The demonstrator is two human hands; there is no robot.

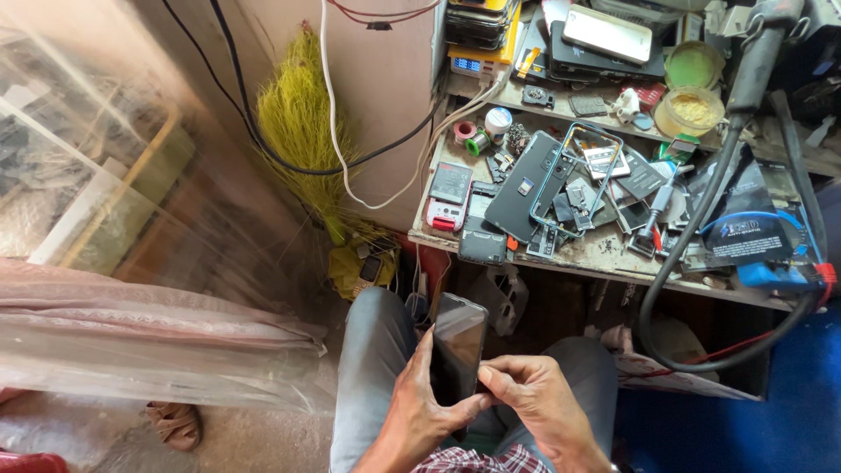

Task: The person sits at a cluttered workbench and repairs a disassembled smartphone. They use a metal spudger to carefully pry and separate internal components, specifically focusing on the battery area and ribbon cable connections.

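Gripping the dark glossy slab phone (457, 350), your left hand (419, 405) wraps it while your right hand (536, 394) pinches its edge.

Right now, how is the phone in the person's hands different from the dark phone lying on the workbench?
The held phone is gripped over the lap by the left hand and right hand; the bench phone lies untouched among loose parts. The held phone shows a blank, glossy screen; the bench phone lies back up, its camera cluster showing. A bare teal phone frame overlaps the bench phone; nothing covers the held phone. Both are dark, slim rectangles.
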